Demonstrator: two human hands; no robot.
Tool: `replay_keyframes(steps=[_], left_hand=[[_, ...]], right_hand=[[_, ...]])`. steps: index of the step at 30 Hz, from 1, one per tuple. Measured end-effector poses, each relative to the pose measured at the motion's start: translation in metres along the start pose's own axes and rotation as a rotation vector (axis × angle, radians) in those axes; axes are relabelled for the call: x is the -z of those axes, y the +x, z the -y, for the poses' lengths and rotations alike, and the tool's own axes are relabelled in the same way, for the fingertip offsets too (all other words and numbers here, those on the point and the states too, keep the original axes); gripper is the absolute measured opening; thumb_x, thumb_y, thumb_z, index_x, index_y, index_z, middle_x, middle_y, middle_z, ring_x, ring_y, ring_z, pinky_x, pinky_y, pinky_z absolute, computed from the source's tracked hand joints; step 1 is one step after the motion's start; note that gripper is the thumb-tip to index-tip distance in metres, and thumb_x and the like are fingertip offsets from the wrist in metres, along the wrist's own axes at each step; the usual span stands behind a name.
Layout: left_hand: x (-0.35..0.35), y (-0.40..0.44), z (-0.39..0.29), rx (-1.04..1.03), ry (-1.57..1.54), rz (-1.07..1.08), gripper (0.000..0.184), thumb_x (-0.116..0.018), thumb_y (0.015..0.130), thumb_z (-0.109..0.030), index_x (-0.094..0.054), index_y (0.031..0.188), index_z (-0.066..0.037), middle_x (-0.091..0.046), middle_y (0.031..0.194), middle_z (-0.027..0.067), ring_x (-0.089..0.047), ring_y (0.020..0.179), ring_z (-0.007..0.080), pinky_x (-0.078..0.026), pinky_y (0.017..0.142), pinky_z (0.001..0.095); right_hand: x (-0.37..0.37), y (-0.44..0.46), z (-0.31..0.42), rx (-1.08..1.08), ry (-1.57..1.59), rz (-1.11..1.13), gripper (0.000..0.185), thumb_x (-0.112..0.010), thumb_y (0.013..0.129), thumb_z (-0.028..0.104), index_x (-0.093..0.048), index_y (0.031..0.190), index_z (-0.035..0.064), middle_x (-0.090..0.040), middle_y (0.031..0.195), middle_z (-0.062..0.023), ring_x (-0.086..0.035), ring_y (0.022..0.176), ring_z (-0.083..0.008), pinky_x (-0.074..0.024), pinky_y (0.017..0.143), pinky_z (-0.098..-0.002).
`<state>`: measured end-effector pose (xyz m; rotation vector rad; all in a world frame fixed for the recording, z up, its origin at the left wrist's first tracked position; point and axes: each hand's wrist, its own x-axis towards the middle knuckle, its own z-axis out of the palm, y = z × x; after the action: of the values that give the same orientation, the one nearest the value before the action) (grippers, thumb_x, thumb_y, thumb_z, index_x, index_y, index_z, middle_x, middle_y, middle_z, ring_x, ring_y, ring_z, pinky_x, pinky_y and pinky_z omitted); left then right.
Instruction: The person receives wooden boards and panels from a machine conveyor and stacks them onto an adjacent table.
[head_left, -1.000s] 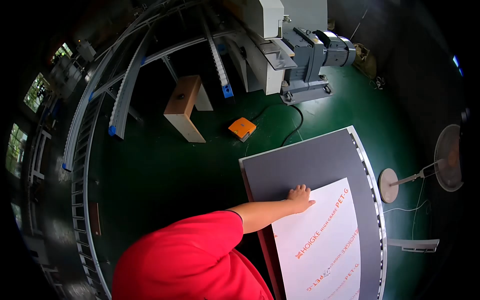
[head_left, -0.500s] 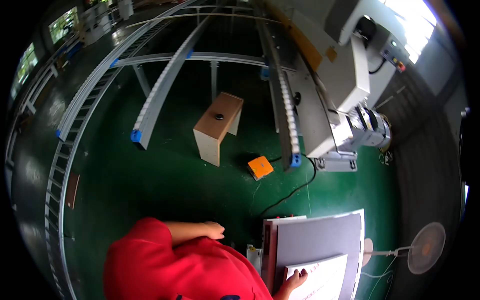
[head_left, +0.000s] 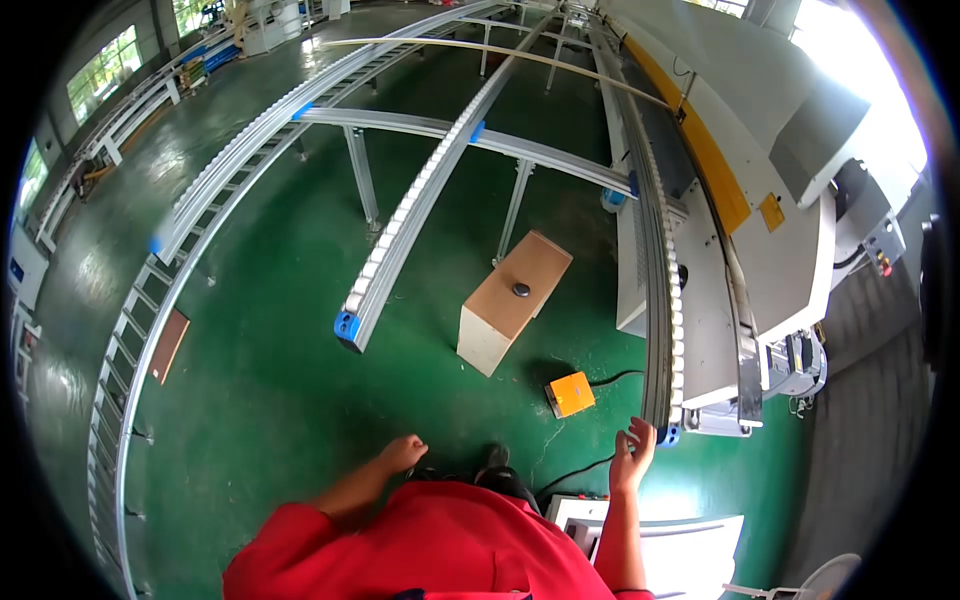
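Observation:
My left hand (head_left: pixel 404 454) hangs in front of my red shirt (head_left: pixel 450 545), over the green floor, with its fingers curled; whether anything is in them is too small to tell. My right hand (head_left: pixel 634 452) is raised at the near end of the right roller rail (head_left: pixel 657 330), beside its blue end cap (head_left: pixel 670 435). Its fingers are spread and bent, with nothing visible between them. Below that hand lies the stack of panels (head_left: pixel 690 555), partly hidden by my right forearm.
A brown-topped stool (head_left: pixel 530 285) with a black knob stands ahead. An orange foot pedal (head_left: pixel 571 395) with a black cable sits on the floor. The middle roller rail (head_left: pixel 420 195) ends left of the stool. A large machine (head_left: pixel 720 300) stands at right, a fan (head_left: pixel 830 578) at lower right.
The view has swung up and toward the rails. My right hand has left the white printed sheet and risen to the right rail's end. My left hand has come further into view.

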<state>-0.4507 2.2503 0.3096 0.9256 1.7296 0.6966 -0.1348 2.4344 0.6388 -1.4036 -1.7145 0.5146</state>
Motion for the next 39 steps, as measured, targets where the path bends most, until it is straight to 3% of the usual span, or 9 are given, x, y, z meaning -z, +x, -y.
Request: replay_keyframes(steps=[8,11,14,17,20,27,29,35,39], left_hand=[[0.003,0.023,0.048,0.076,0.166,0.005,0.045,-0.053,0.087,-0.043,-0.067,0.099,-0.002,-0.064,0.101,0.0236,-0.060,0.098,0.0394,-0.047,0.085,0.0459],[0.010,0.057,0.059,0.111,0.155,-0.003,0.038,-0.053,0.087,-0.038,-0.068,0.095,-0.004,-0.065,0.099,0.0211,-0.061,0.098,0.0369,-0.048,0.083,0.0440],[0.041,0.117,0.041,-0.382,0.924,0.283,0.030,-0.056,0.086,-0.032,-0.068,0.094,-0.006,-0.066,0.096,0.0178,-0.064,0.093,0.0338,-0.050,0.078,0.0421],[0.049,0.159,0.008,-0.032,0.725,0.239,0.024,-0.059,0.086,-0.027,-0.065,0.096,-0.007,-0.068,0.089,0.0122,-0.066,0.080,0.0269,-0.051,0.070,0.0384],[0.068,0.162,-0.050,0.398,-0.556,-0.025,0.022,-0.058,0.087,-0.025,-0.062,0.099,-0.007,-0.066,0.083,0.0098,-0.063,0.069,0.0231,-0.051,0.065,0.0363],[0.080,0.150,-0.082,0.529,-0.548,-0.150,0.027,-0.049,0.092,-0.030,-0.058,0.103,-0.007,-0.062,0.078,0.0106,-0.060,0.067,0.0224,-0.047,0.058,0.0334],[0.077,0.141,-0.049,0.461,-0.419,-0.099,0.029,-0.048,0.093,-0.031,-0.057,0.105,-0.007,-0.063,0.080,0.0118,-0.060,0.066,0.0226,-0.046,0.057,0.0329],[0.057,0.119,0.050,-0.171,0.045,-0.043,0.035,-0.043,0.094,-0.034,-0.056,0.112,-0.007,-0.064,0.087,0.0152,-0.059,0.063,0.0231,-0.044,0.052,0.0313],[0.049,0.110,0.047,-0.270,0.093,-0.123,0.036,-0.041,0.095,-0.032,-0.055,0.113,-0.005,-0.065,0.088,0.0161,-0.060,0.063,0.0234,-0.045,0.051,0.0315]], right_hand=[[-0.092,0.164,0.011,0.226,-0.032,0.172,0.029,-0.060,0.077,-0.003,-0.056,0.106,0.0021,-0.055,0.100,-0.0129,-0.057,0.093,-0.0277,-0.0474,0.080,-0.0357],[-0.122,0.238,0.024,0.302,-0.021,0.178,0.029,-0.061,0.077,-0.002,-0.056,0.106,0.0025,-0.056,0.100,-0.0136,-0.057,0.093,-0.0295,-0.0475,0.081,-0.0372],[-0.148,0.331,0.050,0.374,-0.025,0.176,0.030,-0.063,0.078,0.000,-0.057,0.107,0.0032,-0.056,0.100,-0.0121,-0.058,0.093,-0.0270,-0.0473,0.081,-0.0357],[-0.158,0.400,0.055,0.438,-0.073,0.147,0.031,-0.064,0.078,0.001,-0.058,0.109,0.0039,-0.057,0.100,-0.0108,-0.057,0.093,-0.0245,-0.0473,0.080,-0.0336],[-0.177,0.451,0.064,0.452,-0.081,0.141,0.031,-0.066,0.076,0.005,-0.057,0.105,0.0047,-0.055,0.098,-0.0133,-0.055,0.092,-0.0299,-0.0473,0.081,-0.0381],[-0.231,0.538,0.070,0.529,-0.211,0.141,0.034,-0.067,0.075,0.010,-0.054,0.107,0.0054,-0.056,0.104,-0.0156,-0.054,0.100,-0.0359,-0.0453,0.087,-0.0448],[-0.246,0.558,0.069,0.554,-0.292,0.121,0.038,-0.068,0.074,0.011,-0.052,0.108,0.0059,-0.055,0.106,-0.0177,-0.053,0.101,-0.0385,-0.0452,0.088,-0.0461],[-0.283,0.607,0.082,0.614,-0.419,0.112,0.042,-0.068,0.072,0.013,-0.052,0.110,0.0041,-0.055,0.108,-0.0189,-0.052,0.103,-0.0390,-0.0454,0.091,-0.0457],[-0.306,0.634,0.086,0.566,-0.529,0.143,0.047,-0.069,0.072,0.014,-0.052,0.115,0.0053,-0.055,0.112,-0.0180,-0.052,0.107,-0.0370,-0.0454,0.092,-0.0443]])
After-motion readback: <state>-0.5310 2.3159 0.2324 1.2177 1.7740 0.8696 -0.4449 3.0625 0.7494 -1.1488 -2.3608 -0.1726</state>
